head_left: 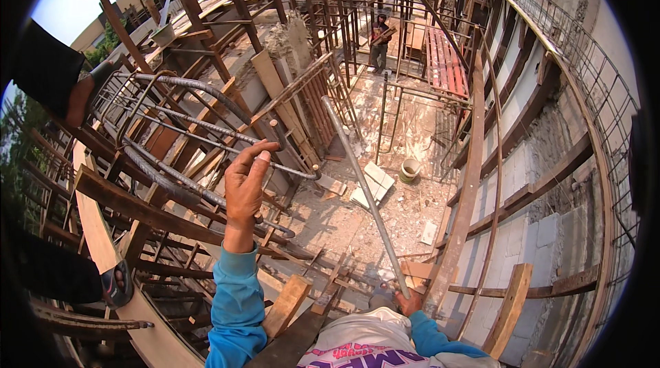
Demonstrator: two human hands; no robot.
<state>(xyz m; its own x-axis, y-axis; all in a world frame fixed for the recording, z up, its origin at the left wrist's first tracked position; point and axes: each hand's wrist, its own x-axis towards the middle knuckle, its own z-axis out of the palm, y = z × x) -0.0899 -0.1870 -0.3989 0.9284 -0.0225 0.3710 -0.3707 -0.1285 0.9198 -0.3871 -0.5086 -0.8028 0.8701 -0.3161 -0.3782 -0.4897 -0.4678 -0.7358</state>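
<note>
My left hand (pixel 246 186) is raised in a blue sleeve, its finger and thumb closed at the hooked end of a steel reinforcing bar (pixel 278 136). That bar belongs to a cage of ribbed bars and bent ties (pixel 172 117) reaching in from the left. Low down near my body, my right hand (pixel 410 303) grips the lower end of a long grey metal pipe (pixel 368 196). The pipe slants up and leftward, its upper end apart from the cage. Part of my right hand is hidden behind the pipe.
Another person's sandalled foot (pixel 117 284) rests on a curved plank (pixel 103 237) at left. Far below, a co-worker (pixel 380 41) stands holding something. A bucket (pixel 410 171) and pale slabs (pixel 373 186) lie on the rubble floor. Timber beams (pixel 474 182) line the right wall.
</note>
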